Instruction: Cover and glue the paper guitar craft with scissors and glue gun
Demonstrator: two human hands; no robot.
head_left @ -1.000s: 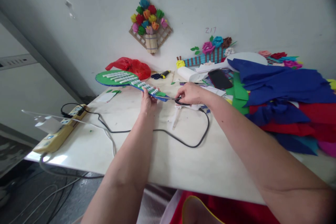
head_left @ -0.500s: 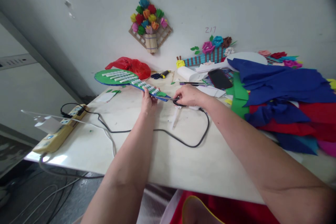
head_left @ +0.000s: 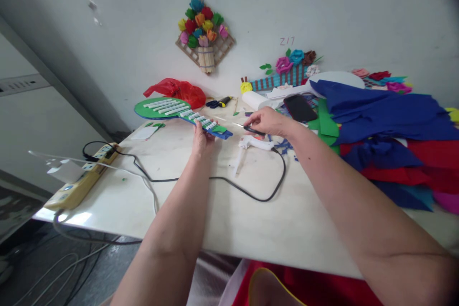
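A green guitar-shaped paper craft [head_left: 184, 112] with a blue edge and rows of white rolled strips is held up above the table, tilted down to the right. My left hand [head_left: 202, 140] is closed around its narrow neck, thumb in front. In my right hand [head_left: 269, 121] are scissors with black handles [head_left: 255, 131], their thin blades pointing left, a little apart from the craft's blue tip. A white glue gun [head_left: 263, 144] lies just below my right hand, its nozzle partly hidden from clear view.
Blue scraps [head_left: 285, 146] lie beside the glue gun, whose black cord [head_left: 247, 192] loops across the table. Yellow-black pliers [head_left: 225, 101], a red plastic bag [head_left: 184, 92] and a phone [head_left: 300, 108] are farther back. Blue sheets [head_left: 380, 110] pile up right; a power strip [head_left: 86, 177] stands left.
My right hand has drawn the scissors away from the craft's tip, rightward and up, uncovering the glue gun and blue scraps. The craft has shifted slightly right in my left hand.
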